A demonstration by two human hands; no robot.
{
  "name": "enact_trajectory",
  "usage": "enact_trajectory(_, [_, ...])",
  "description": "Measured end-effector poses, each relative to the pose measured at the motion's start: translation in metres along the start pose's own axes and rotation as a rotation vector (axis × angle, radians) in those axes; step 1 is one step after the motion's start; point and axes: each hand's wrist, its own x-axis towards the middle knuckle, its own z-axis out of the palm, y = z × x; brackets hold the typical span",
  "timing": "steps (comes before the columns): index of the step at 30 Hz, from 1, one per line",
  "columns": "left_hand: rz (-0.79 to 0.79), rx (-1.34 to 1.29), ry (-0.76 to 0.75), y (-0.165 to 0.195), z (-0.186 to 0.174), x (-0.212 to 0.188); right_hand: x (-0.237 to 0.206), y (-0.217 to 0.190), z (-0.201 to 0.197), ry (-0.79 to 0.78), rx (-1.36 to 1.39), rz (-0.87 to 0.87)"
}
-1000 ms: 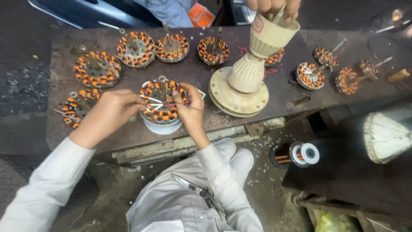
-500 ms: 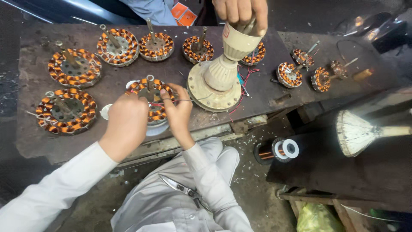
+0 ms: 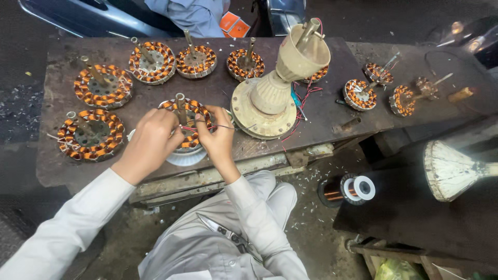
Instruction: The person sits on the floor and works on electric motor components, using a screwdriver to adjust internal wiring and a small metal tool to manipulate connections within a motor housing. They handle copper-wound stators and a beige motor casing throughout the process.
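Just left of the cream fan motor housing, both the left hand and right hand pinch the half-laced round copper-wound stator; finished stators lie beyond.

A: Where's the camera?

B: One view only, worn on the head. It looks steeply down over the person's own arms and lap onto the bench.

A: Facing which way?

B: Forward, across the bench toward its far edge, where another person's shirt shows at the top of the frame.

A: How near?

B: Close. The left hand and right hand sit near the middle; the floor and a wire spool fill the lower right.
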Motion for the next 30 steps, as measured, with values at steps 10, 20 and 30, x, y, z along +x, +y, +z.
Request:
enact_trajectory(10, [-0.028, -0.046, 0.041, 0.001, -0.012, 0.006, 0.003, -0.009, -0.001, 0.004, -0.105, 0.068])
enact_trajectory(20, [-0.067, 0.011, -0.087, 0.008, -0.021, 0.011, 0.002, -0.018, -0.004, -0.002, -0.129, 0.098])
enact_trajectory(30, [-0.213, -0.380, 0.274, 0.060, 0.026, -0.078, 0.036, 0.010, -0.099, 0.488, -0.427, -0.034])
